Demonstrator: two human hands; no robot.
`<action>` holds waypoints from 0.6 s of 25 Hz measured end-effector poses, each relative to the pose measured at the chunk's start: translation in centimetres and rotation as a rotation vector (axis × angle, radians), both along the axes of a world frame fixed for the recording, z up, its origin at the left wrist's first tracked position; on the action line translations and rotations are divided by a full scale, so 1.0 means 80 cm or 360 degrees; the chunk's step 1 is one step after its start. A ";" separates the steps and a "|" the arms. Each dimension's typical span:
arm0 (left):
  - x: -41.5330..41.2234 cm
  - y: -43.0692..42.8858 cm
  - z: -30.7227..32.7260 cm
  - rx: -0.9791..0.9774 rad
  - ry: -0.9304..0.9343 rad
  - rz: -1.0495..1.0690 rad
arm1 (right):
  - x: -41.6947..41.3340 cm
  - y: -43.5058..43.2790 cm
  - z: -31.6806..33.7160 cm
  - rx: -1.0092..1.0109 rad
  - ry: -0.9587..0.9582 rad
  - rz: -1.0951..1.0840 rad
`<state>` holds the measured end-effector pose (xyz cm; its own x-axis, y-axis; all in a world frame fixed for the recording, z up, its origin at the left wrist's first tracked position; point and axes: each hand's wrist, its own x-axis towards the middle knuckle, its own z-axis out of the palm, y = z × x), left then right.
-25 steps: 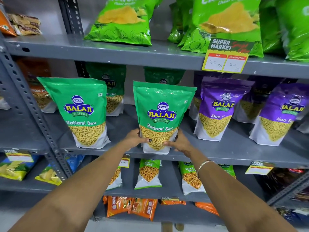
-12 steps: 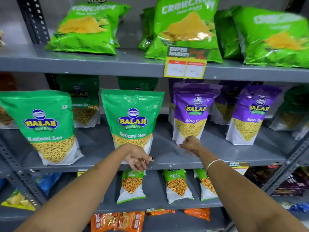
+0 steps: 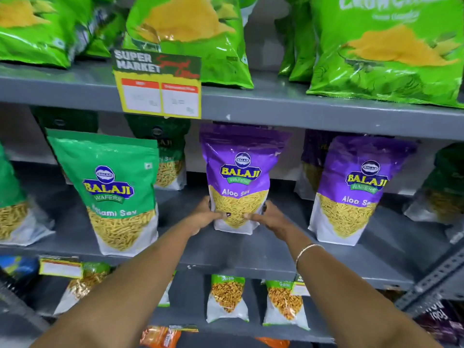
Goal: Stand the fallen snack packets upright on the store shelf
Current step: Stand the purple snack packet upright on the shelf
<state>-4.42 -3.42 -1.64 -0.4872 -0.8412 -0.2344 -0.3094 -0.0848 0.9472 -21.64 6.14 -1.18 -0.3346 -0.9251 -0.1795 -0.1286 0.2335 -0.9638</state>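
A purple Aloo Sev packet (image 3: 239, 172) stands upright in the middle of the grey shelf (image 3: 251, 252). My left hand (image 3: 204, 216) grips its lower left corner and my right hand (image 3: 270, 217) grips its lower right corner. To its left a green Ratlami Sev packet (image 3: 113, 189) stands upright near the shelf's front. A second purple Aloo Sev packet (image 3: 356, 189) stands upright to the right. More green and purple packets stand behind them in shadow.
Large green chip bags (image 3: 190, 38) lean on the shelf above, with a yellow price tag (image 3: 158, 94) clipped to its edge. Small packets (image 3: 227, 300) stand on the shelf below. A perforated steel upright (image 3: 431, 280) crosses at lower right.
Both hands left the green Ratlami Sev packet and moved right to the purple Aloo Sev packet, now holding its base. The view has shifted right and closer.
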 end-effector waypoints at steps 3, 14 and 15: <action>0.001 0.017 -0.001 -0.0042 -0.0012 0.0155 | 0.002 0.005 -0.006 -0.0104 -0.0016 0.0078; 0.039 0.091 0.011 -0.0132 -0.0203 0.0065 | 0.027 0.077 -0.012 -0.0008 0.0066 0.0063; 0.039 0.094 0.012 -0.0147 -0.0228 0.0067 | 0.030 0.080 -0.009 0.0005 0.0074 0.0061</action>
<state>-1.31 4.10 -0.65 -0.4183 -0.8813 -0.2199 -0.4398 -0.0153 0.8979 -19.27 12.55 -1.89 -0.3070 -0.9368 -0.1678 -0.1819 0.2308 -0.9559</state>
